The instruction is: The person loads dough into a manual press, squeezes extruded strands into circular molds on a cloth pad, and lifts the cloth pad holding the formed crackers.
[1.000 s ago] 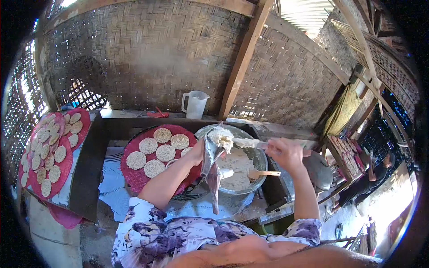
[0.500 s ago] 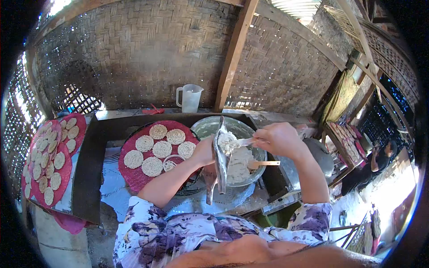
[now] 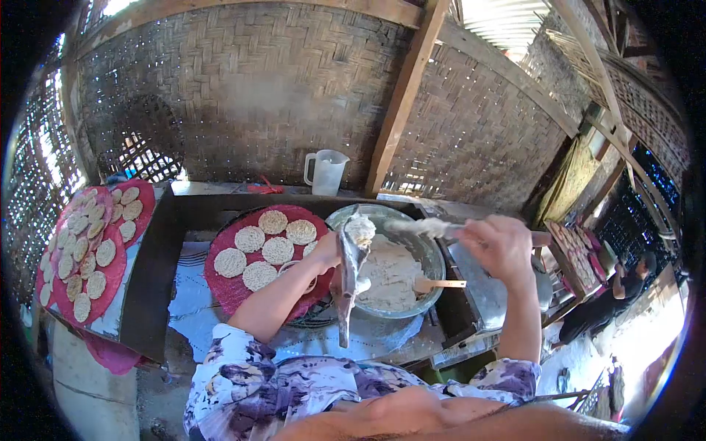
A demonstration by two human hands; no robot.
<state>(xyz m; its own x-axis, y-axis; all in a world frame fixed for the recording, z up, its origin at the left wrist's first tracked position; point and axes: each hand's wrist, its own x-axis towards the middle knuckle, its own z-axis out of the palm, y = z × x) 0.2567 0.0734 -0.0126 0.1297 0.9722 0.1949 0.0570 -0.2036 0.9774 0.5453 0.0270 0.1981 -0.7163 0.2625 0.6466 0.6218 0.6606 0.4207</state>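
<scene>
My left hand [image 3: 323,253] is closed around a dark, worn press-like tool [image 3: 346,294], held over the near left side of the basin. White dough [image 3: 360,229] sits in the tool's upper end. My right hand [image 3: 500,246] grips a dough-smeared spatula [image 3: 423,227], blurred by motion, to the right of the tool and above the basin's far right rim. The large basin [image 3: 439,253] holds a mass of pale dough [image 3: 393,272]. Left of it, a round tray with pink cloth [image 3: 220,292] carries several round, lacy dough discs [image 3: 278,251]. A pale ring [image 3: 310,283] lies partly behind my left forearm.
Another flat-handled utensil [image 3: 446,284] rests across the basin's right rim. A plastic jug [image 3: 328,173] stands behind, near the woven wall. More discs lie on pink cloths [image 3: 105,253] at far left. A person [image 3: 625,283] is in the right background.
My right hand has drawn the spatula rightward, away from the press-like tool. Dough stays in the tool's upper end. My left hand keeps its hold, and the view has shifted slightly.
</scene>
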